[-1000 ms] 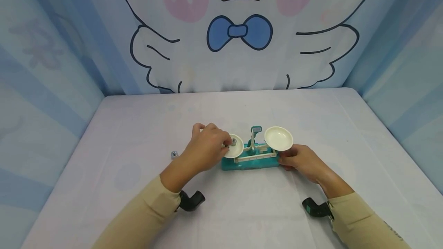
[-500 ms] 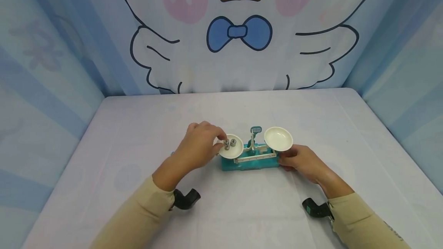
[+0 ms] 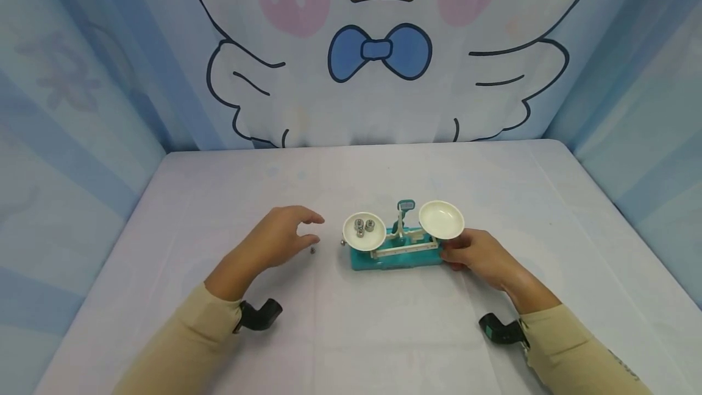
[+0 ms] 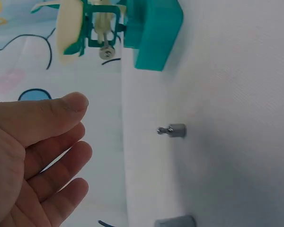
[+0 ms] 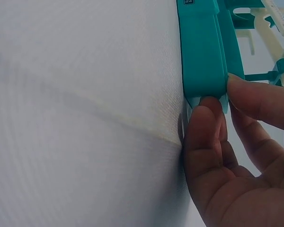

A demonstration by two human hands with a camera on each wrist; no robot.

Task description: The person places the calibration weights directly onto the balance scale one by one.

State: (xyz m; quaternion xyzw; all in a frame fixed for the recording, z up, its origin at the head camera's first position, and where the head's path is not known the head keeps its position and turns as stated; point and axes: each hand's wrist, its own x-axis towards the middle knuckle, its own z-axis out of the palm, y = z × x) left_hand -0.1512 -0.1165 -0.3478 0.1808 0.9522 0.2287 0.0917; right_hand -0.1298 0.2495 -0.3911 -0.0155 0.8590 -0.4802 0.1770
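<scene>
A small teal balance scale (image 3: pixel 406 259) with two cream pans stands on the white table. In its left pan (image 3: pixel 375 240) several metal weights (image 3: pixel 370 225) stand close together; the right pan (image 3: pixel 441 220) holds nothing. My right hand (image 3: pixel 482 256) grips the right end of the base, thumb on top and fingertips at the end in the right wrist view. Left of the scale, my left hand (image 3: pixel 276 236) hovers with fingers apart, holding nothing. Just past its thumb is a small knobbed weight (image 4: pixel 176 130) on the table. A larger grey weight (image 4: pixel 175 221) is cut off at the left wrist view's lower edge.
The white cloth-covered table (image 3: pixel 384 334) runs back to a printed curtain (image 3: pixel 378 108) with a blue bow. Pale blue curtains (image 3: pixel 71 200) hang at both sides. A black wrist camera mount sits at each sleeve.
My left hand let go of a weight in the left pan, beside the one there, and moved left and nearer to the table, its fingers spreading. The right hand stayed on the base.
</scene>
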